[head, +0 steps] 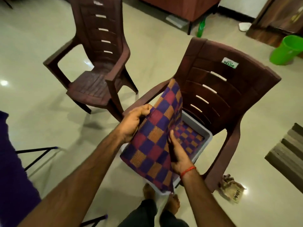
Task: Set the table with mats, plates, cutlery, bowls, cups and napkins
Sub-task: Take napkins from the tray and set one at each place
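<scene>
lifting a checked mat (152, 138) from the grey tub (197, 126) on the chair (229, 89) — mat-fetching step, early in the task. left hand (136, 122) pinches its top edge; right hand (178, 154) grips its side edge. next: carry it clear and lay it flat at a place setting.

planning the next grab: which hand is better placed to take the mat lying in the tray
Right, probably. The right hand sits just beside the second mat in the grey tray; the left hand grips the lifted mat at its far edge, outside the tray.
</scene>
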